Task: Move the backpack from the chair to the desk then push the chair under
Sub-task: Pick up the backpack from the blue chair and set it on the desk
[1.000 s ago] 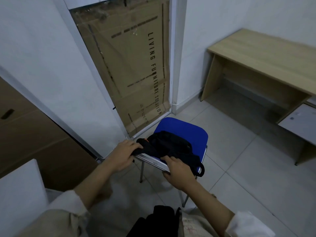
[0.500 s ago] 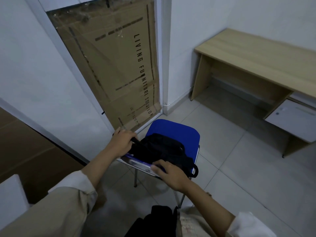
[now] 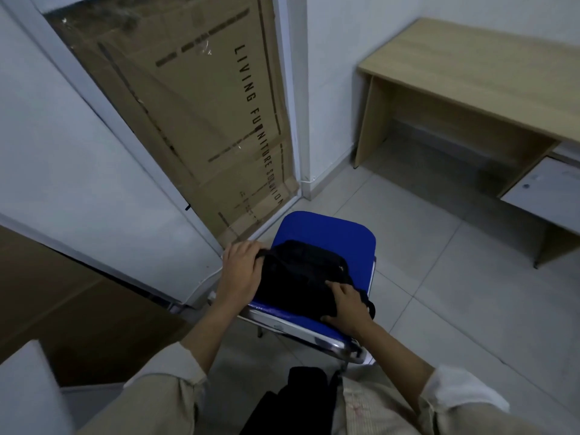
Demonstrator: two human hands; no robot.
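Observation:
A black backpack lies flat on the blue padded seat of a metal-framed chair just in front of me. My left hand grips the backpack's left edge, fingers curled over the fabric. On the bag's near right corner rests my right hand, fingers pressed into the fabric beside a strap loop. The light wooden desk stands against the wall at the upper right, its top bare.
A large cardboard furniture box leans in the doorway behind the chair. A white drawer unit hangs under the desk's right side. Brown panels and a white block are at the left. Grey floor tiles lie between chair and desk.
Both hands have slid further onto the backpack, the left one closing on its left edge. The view has shifted a little closer to the chair.

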